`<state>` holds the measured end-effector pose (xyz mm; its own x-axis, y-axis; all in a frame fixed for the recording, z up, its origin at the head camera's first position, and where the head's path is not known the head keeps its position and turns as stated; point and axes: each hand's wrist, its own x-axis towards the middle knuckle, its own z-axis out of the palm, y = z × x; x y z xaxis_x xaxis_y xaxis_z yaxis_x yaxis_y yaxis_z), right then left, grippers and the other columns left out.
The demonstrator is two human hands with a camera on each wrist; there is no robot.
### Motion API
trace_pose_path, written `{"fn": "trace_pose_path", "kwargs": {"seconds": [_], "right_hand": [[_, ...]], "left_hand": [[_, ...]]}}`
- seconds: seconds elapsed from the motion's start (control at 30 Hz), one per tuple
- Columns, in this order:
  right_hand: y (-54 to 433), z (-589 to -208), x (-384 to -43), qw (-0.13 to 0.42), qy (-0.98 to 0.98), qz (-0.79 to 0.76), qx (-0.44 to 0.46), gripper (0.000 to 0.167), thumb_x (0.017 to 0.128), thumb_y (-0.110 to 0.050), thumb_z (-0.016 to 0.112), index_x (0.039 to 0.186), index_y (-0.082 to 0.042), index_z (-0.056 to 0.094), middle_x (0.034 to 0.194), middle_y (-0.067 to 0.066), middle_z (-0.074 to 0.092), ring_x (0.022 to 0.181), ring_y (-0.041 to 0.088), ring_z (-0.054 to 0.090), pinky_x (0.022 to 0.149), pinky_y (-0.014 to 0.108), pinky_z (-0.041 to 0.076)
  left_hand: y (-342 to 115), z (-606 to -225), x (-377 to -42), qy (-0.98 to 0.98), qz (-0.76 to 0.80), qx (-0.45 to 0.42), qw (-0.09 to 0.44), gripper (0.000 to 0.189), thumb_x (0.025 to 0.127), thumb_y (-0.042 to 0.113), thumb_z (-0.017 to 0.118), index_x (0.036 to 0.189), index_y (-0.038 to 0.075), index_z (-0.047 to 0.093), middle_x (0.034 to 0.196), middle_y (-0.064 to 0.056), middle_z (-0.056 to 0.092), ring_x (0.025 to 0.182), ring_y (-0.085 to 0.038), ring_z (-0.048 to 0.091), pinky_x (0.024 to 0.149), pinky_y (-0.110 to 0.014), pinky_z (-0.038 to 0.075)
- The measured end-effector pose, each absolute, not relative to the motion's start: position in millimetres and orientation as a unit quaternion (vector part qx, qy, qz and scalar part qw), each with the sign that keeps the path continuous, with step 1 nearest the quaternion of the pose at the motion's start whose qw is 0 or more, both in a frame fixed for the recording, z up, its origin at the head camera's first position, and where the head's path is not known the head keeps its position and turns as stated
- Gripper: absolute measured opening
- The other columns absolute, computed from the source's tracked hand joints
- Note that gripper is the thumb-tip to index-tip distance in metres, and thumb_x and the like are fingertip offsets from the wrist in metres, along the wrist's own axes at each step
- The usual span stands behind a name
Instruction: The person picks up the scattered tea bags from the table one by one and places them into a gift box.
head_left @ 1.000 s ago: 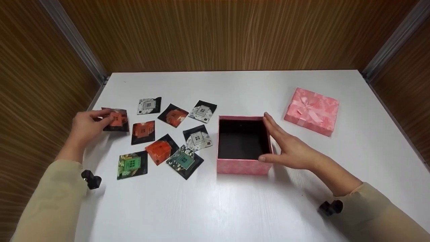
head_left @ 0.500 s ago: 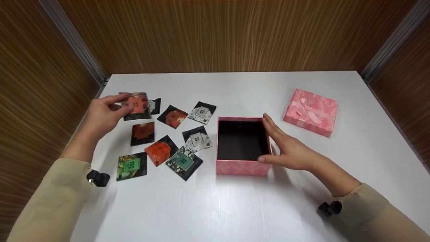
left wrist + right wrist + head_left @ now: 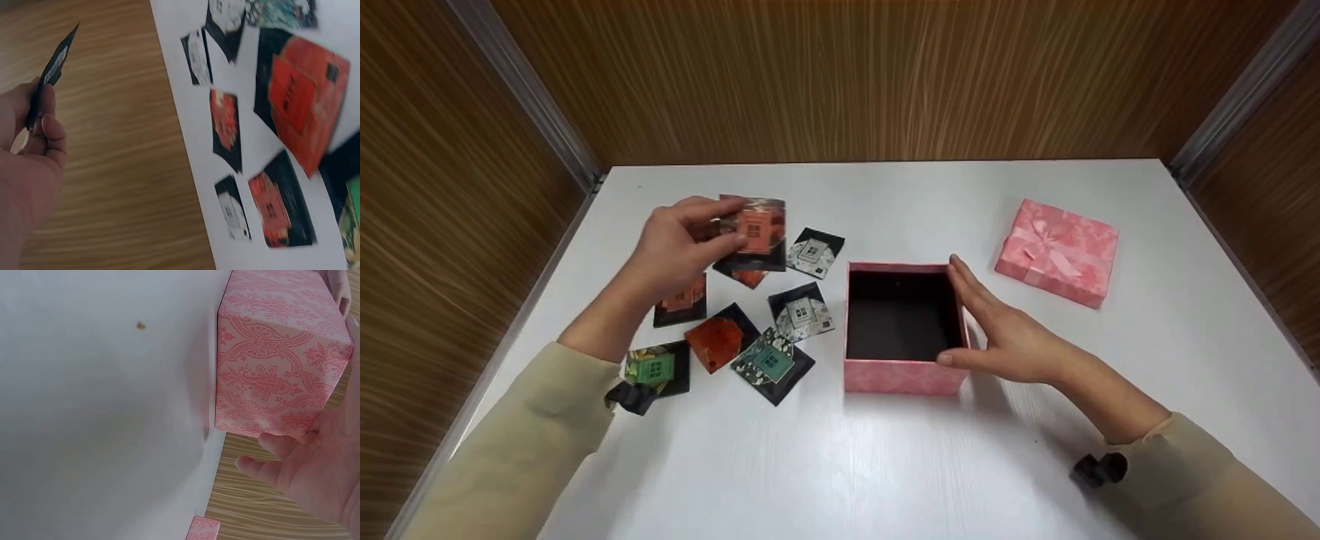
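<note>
My left hand (image 3: pixel 675 240) pinches a flat, square sachet (image 3: pixel 763 234) with an orange-red label between thumb and fingers. The sachet is raised above the table and overlaps a red sachet (image 3: pixel 750 278) in the head view. Seen from the left wrist, that held sachet (image 3: pixel 55 64) is nearly edge-on. My right hand (image 3: pixel 1012 337) rests along the right side of a pink lidless box (image 3: pixel 904 376), thumb at the near corner and extended fingers at the far one. The box's dark inside shows no contents. In the right wrist view its wall (image 3: pixel 270 377) has a pink pattern.
Several sachets lie left of the box, among them white ones (image 3: pixel 802 311), a teal floral one (image 3: pixel 772 365), an orange one (image 3: pixel 714 342) and a green one (image 3: pixel 656 367). A pink lid with a bow (image 3: pixel 1057 251) lies at the back right. Wooden panels (image 3: pixel 885 82) enclose the table.
My left hand has lifted the orange-red sachet from the table's left side and carried it rightward over the other sachets. My right hand and the box have stayed in place.
</note>
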<state>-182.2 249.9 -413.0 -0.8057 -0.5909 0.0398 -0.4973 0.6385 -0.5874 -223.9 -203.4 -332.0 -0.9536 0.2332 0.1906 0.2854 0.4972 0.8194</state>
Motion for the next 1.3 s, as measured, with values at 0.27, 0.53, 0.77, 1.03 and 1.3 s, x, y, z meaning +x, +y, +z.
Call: {"fn": "trace_pose_path", "kwargs": {"seconds": [0.27,0.53,0.77,1.03,1.3], "right_hand": [[250,-414,-181,0.081,0.904,-0.296,-0.297,0.118,0.093,-0.058,0.078,0.171,-0.028,-0.005,0.178,-0.007,-0.009,0.153,0.034,0.036,0.111,0.058,0.046],[249,-413,-181,0.082,0.904,-0.297,-0.297,0.118,0.093,-0.056,0.078,0.172,-0.028,-0.005,0.178,-0.007,-0.009,0.154,0.034,0.034,0.113,0.059,0.043],[249,-414,-181,0.081,0.905,-0.295,-0.295,0.117,0.093,-0.056,0.078,0.172,-0.026,-0.004,0.178,-0.005,-0.008,0.155,0.034,0.033,0.115,0.061,0.040],[249,-414,-182,0.082,0.907,-0.291,-0.294,0.117,0.093,-0.056,0.077,0.172,-0.027,-0.005,0.178,-0.005,-0.009,0.152,0.035,0.038,0.114,0.062,0.041],[249,-413,-181,0.083,0.905,-0.297,-0.294,0.118,0.093,-0.054,0.078,0.172,-0.026,-0.005,0.178,-0.004,-0.009,0.155,0.037,0.030,0.117,0.062,0.036]], "left_hand": [[-159,-329,-219,-0.868,-0.459,-0.191,0.008,0.047,0.100,0.015,0.077,0.145,0.017,0.068,0.131,-0.004,0.064,0.107,-0.018,0.065,0.084,-0.024,0.055],[-127,-336,-221,-0.847,-0.465,-0.256,-0.007,0.046,0.100,0.014,0.077,0.145,0.013,0.067,0.126,-0.005,0.067,0.106,-0.016,0.064,0.084,-0.031,0.054],[-107,-341,-219,-0.844,-0.457,-0.279,-0.023,0.047,0.100,0.022,0.078,0.146,0.019,0.068,0.127,0.003,0.068,0.113,-0.013,0.062,0.089,-0.036,0.053],[-90,-355,-219,-0.847,-0.438,-0.300,-0.043,0.049,0.099,0.026,0.079,0.147,0.019,0.067,0.129,0.003,0.068,0.113,-0.016,0.061,0.093,-0.040,0.053],[-73,-365,-219,-0.849,-0.404,-0.337,-0.043,0.050,0.099,0.024,0.079,0.146,0.014,0.066,0.131,-0.004,0.068,0.113,-0.019,0.064,0.097,-0.037,0.052]]}}
